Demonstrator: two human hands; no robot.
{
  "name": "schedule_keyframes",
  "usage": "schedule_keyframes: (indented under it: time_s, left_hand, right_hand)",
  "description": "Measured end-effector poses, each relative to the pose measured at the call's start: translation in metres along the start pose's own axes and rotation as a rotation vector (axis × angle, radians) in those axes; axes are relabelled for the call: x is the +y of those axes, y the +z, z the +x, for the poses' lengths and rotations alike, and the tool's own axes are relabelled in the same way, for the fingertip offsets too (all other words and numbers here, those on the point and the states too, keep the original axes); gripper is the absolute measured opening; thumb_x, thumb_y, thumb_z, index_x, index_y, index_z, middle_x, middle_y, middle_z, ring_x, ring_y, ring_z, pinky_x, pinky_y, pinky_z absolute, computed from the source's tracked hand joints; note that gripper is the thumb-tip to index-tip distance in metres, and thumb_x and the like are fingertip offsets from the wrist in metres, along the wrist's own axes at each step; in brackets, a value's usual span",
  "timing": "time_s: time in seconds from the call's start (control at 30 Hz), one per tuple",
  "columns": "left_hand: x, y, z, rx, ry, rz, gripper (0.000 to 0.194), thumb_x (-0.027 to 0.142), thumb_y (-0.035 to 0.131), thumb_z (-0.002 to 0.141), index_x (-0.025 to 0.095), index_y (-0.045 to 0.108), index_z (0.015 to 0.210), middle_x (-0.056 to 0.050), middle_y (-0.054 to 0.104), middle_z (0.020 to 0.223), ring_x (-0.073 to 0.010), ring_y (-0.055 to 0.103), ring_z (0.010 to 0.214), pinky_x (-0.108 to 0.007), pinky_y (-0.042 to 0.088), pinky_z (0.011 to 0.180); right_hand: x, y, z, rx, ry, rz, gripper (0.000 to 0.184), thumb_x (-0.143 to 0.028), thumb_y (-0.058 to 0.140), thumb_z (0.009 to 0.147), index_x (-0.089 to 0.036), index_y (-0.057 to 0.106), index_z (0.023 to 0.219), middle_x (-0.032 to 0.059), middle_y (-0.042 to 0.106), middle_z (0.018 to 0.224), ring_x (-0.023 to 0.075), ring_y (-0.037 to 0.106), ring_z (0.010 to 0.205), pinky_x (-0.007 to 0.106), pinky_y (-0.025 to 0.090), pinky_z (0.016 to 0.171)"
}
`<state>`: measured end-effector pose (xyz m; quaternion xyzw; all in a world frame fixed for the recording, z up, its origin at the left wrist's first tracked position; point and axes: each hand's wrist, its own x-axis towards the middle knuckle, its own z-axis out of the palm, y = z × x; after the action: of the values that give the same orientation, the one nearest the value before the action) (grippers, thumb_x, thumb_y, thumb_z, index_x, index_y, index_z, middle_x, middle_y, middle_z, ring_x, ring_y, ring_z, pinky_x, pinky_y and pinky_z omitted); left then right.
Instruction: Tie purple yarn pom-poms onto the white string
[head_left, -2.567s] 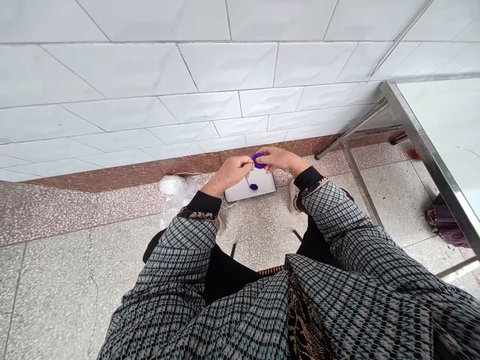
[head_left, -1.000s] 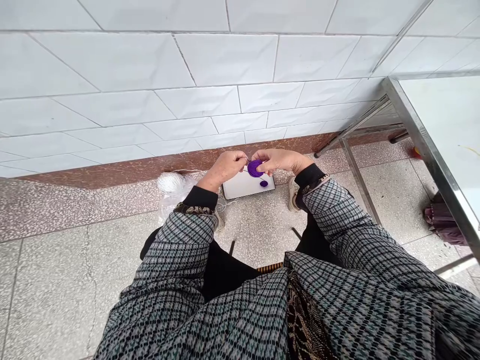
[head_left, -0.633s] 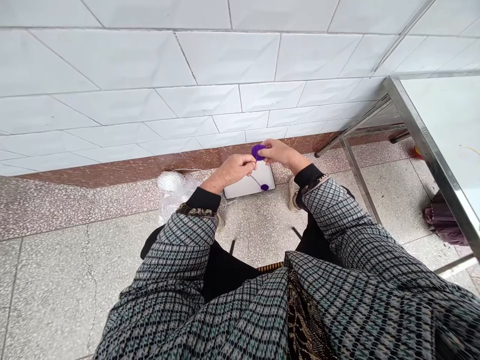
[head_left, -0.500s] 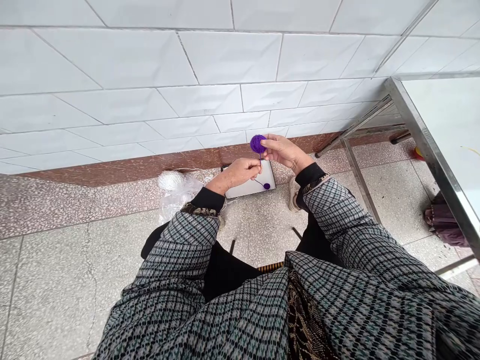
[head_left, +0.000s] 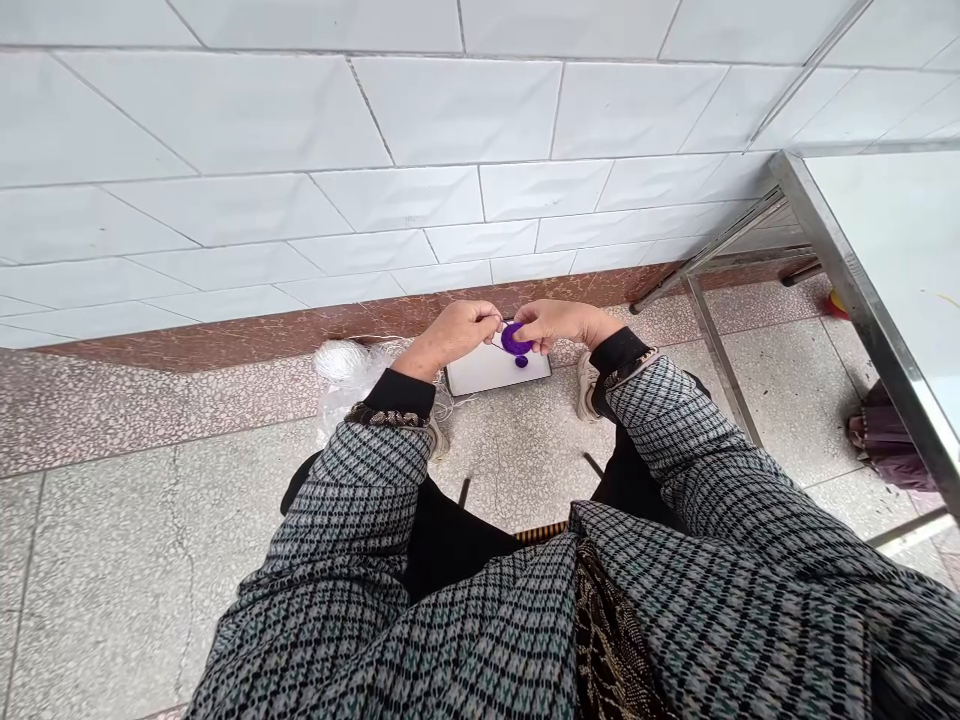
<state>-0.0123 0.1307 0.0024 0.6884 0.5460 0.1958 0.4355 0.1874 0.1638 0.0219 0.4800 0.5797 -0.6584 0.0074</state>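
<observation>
Right now the purple yarn ball (head_left: 516, 340) sits between your two hands, up against the fingers of your right hand (head_left: 556, 326), which pinch it from its right side. Your left hand (head_left: 459, 334) is just to the left of the ball, with thumb and fingertips drawn narrowly together on the purple strand (head_left: 495, 346). That strand spans the small gap between your left fingertips and the purple yarn ball. Both of your hands are in front of you and over the floor, beyond your knees, with the backs of the hands mostly toward you.

Just below the purple yarn ball, on the side nearer you, you have a smaller purple ball (head_left: 521, 361), seen against the white box (head_left: 480, 374). You cannot tell from this angle whether the two balls touch. The white box is on the floor (head_left: 517, 450) under your hands, between your shoes (head_left: 587, 390), close to the wall (head_left: 450, 205).

To the left of the box, near your left wrist, a white yarn ball (head_left: 340, 360) lies with a clear plastic bag (head_left: 346, 402), loose white yarn about them. Well off to your right stands a metal-framed table (head_left: 862, 275), with a dark purple cloth (head_left: 892, 442) low beneath it.
</observation>
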Motion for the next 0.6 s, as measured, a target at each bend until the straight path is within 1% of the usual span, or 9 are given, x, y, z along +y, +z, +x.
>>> schedule_keyframes:
  time_s: [0.07, 0.17, 0.23, 0.3, 0.37, 0.43, 0.47, 0.53, 0.6]
  left_hand:
    - [0.002, 0.001, -0.001, 0.011, 0.02, -0.024, 0.02, 0.02, 0.052, 0.083, 0.019, 0.06, 0.064, -0.002, 0.066, 0.067, -0.0144, 0.057, 0.067, -0.027, 0.044, 0.069]
    - [0.006, 0.005, -0.002, 0.014, 0.057, -0.07, 0.017, 0.018, 0.052, 0.084, 0.019, 0.062, 0.071, 0.0, 0.065, 0.066, -0.0141, 0.058, 0.067, -0.026, 0.046, 0.071]
    - [0.008, 0.008, -0.002, -0.022, 0.069, -0.087, 0.016, 0.017, 0.052, 0.084, 0.02, 0.061, 0.071, 0.0, 0.064, 0.066, -0.0139, 0.059, 0.067, -0.025, 0.047, 0.071]
    - [0.01, 0.012, -0.002, -0.07, 0.062, -0.084, 0.018, 0.016, 0.052, 0.085, 0.02, 0.059, 0.068, 0.0, 0.064, 0.066, -0.0134, 0.059, 0.065, -0.025, 0.047, 0.07]
    - [0.01, 0.016, -0.001, -0.103, 0.046, -0.069, 0.02, 0.016, 0.053, 0.085, 0.02, 0.058, 0.066, 0.0, 0.063, 0.064, -0.013, 0.058, 0.063, -0.025, 0.047, 0.069]
    - [0.008, 0.018, 0.0, -0.11, 0.019, -0.055, 0.02, 0.015, 0.054, 0.085, 0.02, 0.058, 0.066, 0.0, 0.063, 0.063, -0.0131, 0.058, 0.061, -0.026, 0.047, 0.068]
    - [0.006, 0.019, 0.001, -0.105, 0.001, -0.05, 0.02, 0.016, 0.056, 0.085, 0.02, 0.059, 0.066, 0.0, 0.062, 0.062, -0.0134, 0.057, 0.06, -0.027, 0.047, 0.067]
    - [0.003, 0.018, 0.002, -0.087, -0.036, -0.044, 0.017, 0.018, 0.058, 0.085, 0.02, 0.061, 0.068, -0.001, 0.062, 0.06, -0.0144, 0.058, 0.059, -0.028, 0.046, 0.064]
    - [0.001, 0.015, 0.002, -0.064, -0.059, -0.033, 0.017, 0.02, 0.059, 0.085, 0.02, 0.062, 0.068, -0.001, 0.062, 0.06, -0.0147, 0.057, 0.058, -0.028, 0.044, 0.061]
  right_hand:
    - [-0.001, 0.001, 0.005, 0.116, 0.02, 0.05, 0.019, -0.005, 0.069, 0.092, -0.014, 0.06, 0.079, -0.0001, 0.06, 0.057, 0.0097, 0.056, 0.05, 0.017, 0.049, 0.047]
    - [0.0, 0.0, 0.011, 0.293, -0.013, 0.241, 0.019, -0.008, 0.069, 0.095, -0.015, 0.059, 0.081, -0.0008, 0.059, 0.057, 0.0089, 0.053, 0.049, 0.017, 0.047, 0.047]
    - [0.0, -0.001, 0.012, 0.344, -0.062, 0.418, 0.018, -0.012, 0.068, 0.099, -0.015, 0.058, 0.084, -0.0003, 0.062, 0.062, 0.0078, 0.054, 0.05, 0.017, 0.05, 0.051]
    - [0.001, -0.002, 0.012, 0.317, -0.126, 0.575, 0.016, -0.015, 0.067, 0.101, -0.016, 0.057, 0.088, -0.0004, 0.064, 0.068, 0.0071, 0.056, 0.054, 0.017, 0.052, 0.056]
    - [0.002, -0.003, 0.009, 0.218, -0.174, 0.639, 0.012, -0.015, 0.065, 0.101, -0.017, 0.057, 0.093, -0.0016, 0.064, 0.069, 0.0071, 0.059, 0.057, 0.016, 0.054, 0.062]
    - [0.002, -0.003, 0.005, 0.105, -0.201, 0.617, 0.007, -0.011, 0.063, 0.099, -0.017, 0.058, 0.098, -0.0029, 0.063, 0.068, 0.0073, 0.059, 0.058, 0.016, 0.054, 0.063]
    - [0.002, -0.004, 0.003, 0.058, -0.205, 0.585, 0.009, -0.009, 0.062, 0.098, -0.017, 0.059, 0.1, -0.0035, 0.063, 0.067, 0.0073, 0.058, 0.057, 0.016, 0.054, 0.063]
    - [0.002, -0.005, -0.001, -0.001, -0.206, 0.513, 0.012, -0.007, 0.061, 0.095, -0.017, 0.059, 0.102, -0.0041, 0.062, 0.066, 0.0076, 0.056, 0.054, 0.017, 0.053, 0.059]
    - [0.001, -0.007, -0.004, -0.03, -0.201, 0.441, 0.013, -0.007, 0.061, 0.093, -0.017, 0.059, 0.102, -0.0037, 0.062, 0.067, 0.0081, 0.053, 0.051, 0.018, 0.051, 0.055]
